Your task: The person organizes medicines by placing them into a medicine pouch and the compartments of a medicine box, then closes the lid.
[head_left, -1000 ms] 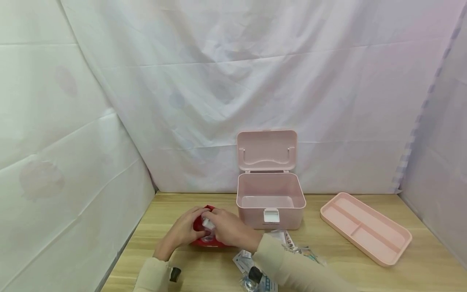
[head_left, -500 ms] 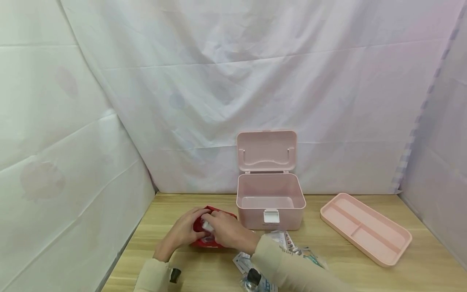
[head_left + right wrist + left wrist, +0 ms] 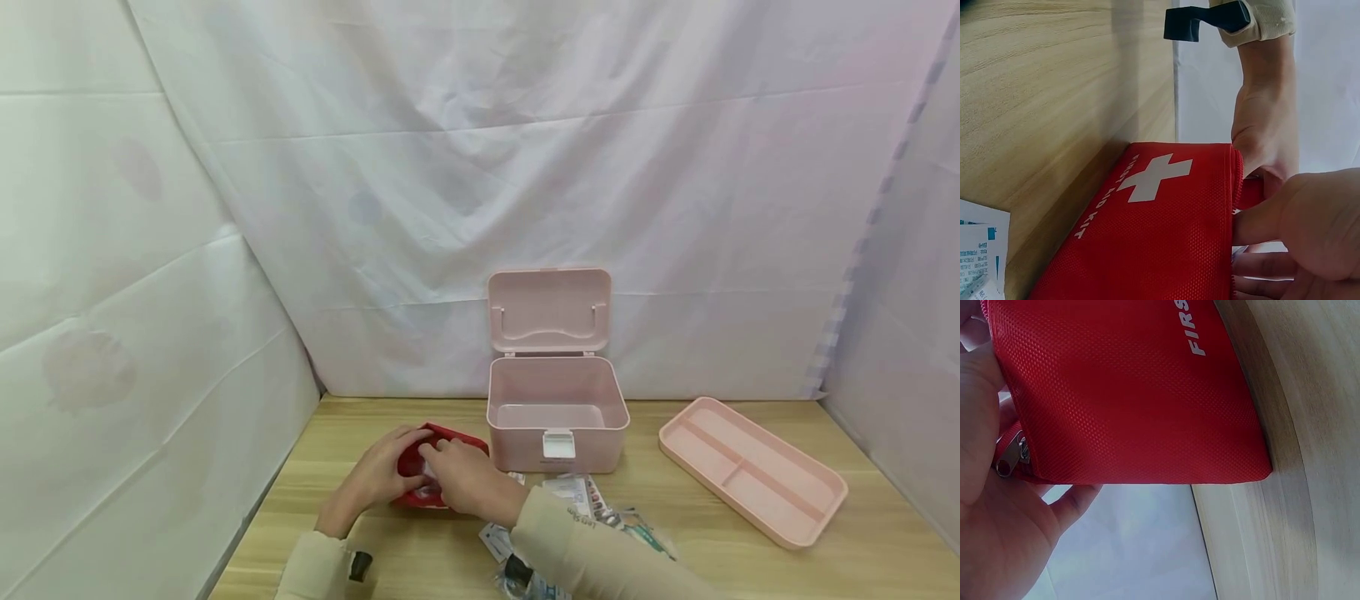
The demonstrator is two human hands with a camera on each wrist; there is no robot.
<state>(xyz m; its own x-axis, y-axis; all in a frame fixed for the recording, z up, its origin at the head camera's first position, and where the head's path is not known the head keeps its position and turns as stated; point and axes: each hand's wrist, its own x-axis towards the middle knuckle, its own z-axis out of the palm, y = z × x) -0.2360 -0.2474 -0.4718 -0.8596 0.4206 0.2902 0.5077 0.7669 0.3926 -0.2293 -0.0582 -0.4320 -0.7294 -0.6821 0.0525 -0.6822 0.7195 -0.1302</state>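
Note:
A red first aid pouch (image 3: 1166, 231) with a white cross and lettering stands on the table, its zipped mouth facing up. My left hand (image 3: 377, 473) grips the pouch by the left end of its mouth, near the metal zip pull (image 3: 1012, 454). My right hand (image 3: 467, 479) reaches into the mouth from the right, and the pouch wall hides its fingertips. A whitish item (image 3: 429, 473) shows inside, between the hands. Whether the right fingers pinch it is hidden.
Behind stands a pink box (image 3: 558, 450) with its lid up. A pink divided tray (image 3: 757, 471) lies at the right. Paper packets (image 3: 979, 250) and clear-wrapped supplies (image 3: 637, 529) lie in front of the box, partly under the right sleeve. White cloth hangs behind the wooden table.
My right hand has shifted slightly right and deeper at the pouch mouth. Less of the whitish item shows, lower between the hands. The left hand keeps its grip on the pouch.

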